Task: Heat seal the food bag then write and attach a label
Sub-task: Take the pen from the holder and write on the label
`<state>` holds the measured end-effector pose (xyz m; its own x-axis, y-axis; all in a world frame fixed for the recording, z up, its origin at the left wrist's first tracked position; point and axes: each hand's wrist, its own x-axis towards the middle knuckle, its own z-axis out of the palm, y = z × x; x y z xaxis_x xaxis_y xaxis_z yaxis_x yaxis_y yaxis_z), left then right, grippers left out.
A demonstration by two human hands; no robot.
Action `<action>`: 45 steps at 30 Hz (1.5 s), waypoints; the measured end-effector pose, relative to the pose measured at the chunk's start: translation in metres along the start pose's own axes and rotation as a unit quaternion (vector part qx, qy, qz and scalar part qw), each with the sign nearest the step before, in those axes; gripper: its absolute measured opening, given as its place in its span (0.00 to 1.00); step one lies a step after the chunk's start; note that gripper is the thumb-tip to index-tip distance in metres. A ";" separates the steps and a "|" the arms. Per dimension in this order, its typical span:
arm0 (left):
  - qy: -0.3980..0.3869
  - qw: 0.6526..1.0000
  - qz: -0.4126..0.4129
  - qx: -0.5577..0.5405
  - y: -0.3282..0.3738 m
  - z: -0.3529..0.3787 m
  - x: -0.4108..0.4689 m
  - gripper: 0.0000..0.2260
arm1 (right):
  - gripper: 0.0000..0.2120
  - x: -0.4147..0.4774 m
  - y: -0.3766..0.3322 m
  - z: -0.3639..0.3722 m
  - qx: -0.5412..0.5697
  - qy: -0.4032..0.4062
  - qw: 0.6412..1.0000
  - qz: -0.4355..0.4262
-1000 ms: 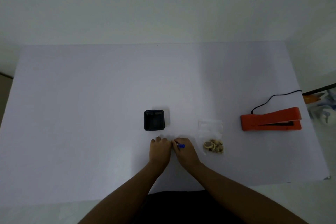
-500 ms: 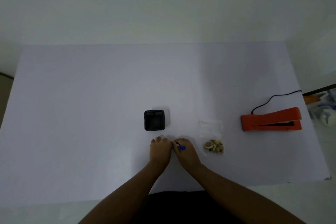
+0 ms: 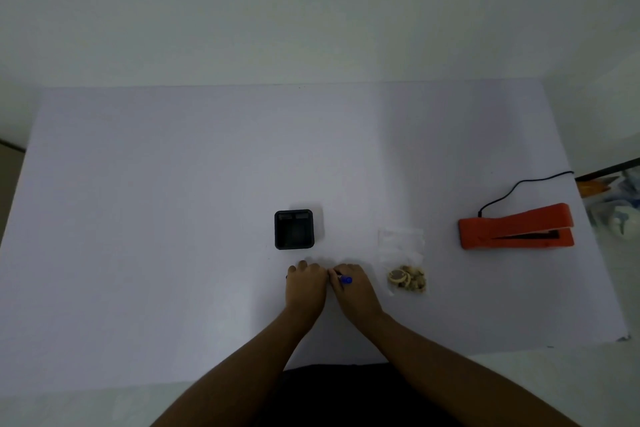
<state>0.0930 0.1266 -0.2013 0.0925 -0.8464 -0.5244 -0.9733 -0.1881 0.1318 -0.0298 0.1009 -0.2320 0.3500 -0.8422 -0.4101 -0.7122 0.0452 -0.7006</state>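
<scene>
My right hand (image 3: pixel 353 288) grips a blue pen (image 3: pixel 345 279), its tip pointing left toward my left hand (image 3: pixel 305 282). The left hand lies flat on the table, pressed against the right one; whatever lies under it is hidden. A clear food bag (image 3: pixel 403 258) with dried slices in its near end lies flat just right of my right hand. Farther right sits the orange heat sealer (image 3: pixel 516 227), its jaw open toward the right.
A black square holder (image 3: pixel 294 229) stands just beyond my left hand. The sealer's black cord (image 3: pixel 519 185) runs off the white table (image 3: pixel 173 218) at the right edge. Cluttered objects (image 3: pixel 613 198) lie on the floor beyond that edge.
Both hands stay together in the same spot. The pen has shifted only slightly within my right hand.
</scene>
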 end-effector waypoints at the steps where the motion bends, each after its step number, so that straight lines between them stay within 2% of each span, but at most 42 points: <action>1: 0.001 1.000 0.000 0.002 0.000 0.000 0.000 0.07 | 0.11 0.000 0.001 0.001 -0.006 -0.005 1.000 -0.007; 7: -0.005 1.000 0.002 0.009 0.000 0.001 0.001 0.06 | 0.08 -0.004 0.006 -0.003 -0.009 0.024 1.000 0.006; 14: 0.006 1.000 -0.003 -0.005 -0.001 0.002 0.001 0.07 | 0.10 -0.004 0.001 -0.003 -0.021 -0.029 0.997 -0.062; 35: 0.006 1.000 -0.005 -0.010 -0.001 0.005 0.001 0.07 | 0.11 0.000 0.008 0.001 0.020 -0.027 0.999 -0.022; 45: 0.016 1.000 -0.009 -0.014 -0.001 0.004 0.003 0.08 | 0.11 0.002 0.010 0.000 0.023 -0.028 0.999 -0.032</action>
<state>0.0939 0.1262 -0.2059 0.1170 -0.8579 -0.5002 -0.9651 -0.2171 0.1467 -0.0366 0.0999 -0.2394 0.4281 -0.8134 -0.3938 -0.6584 0.0178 -0.7524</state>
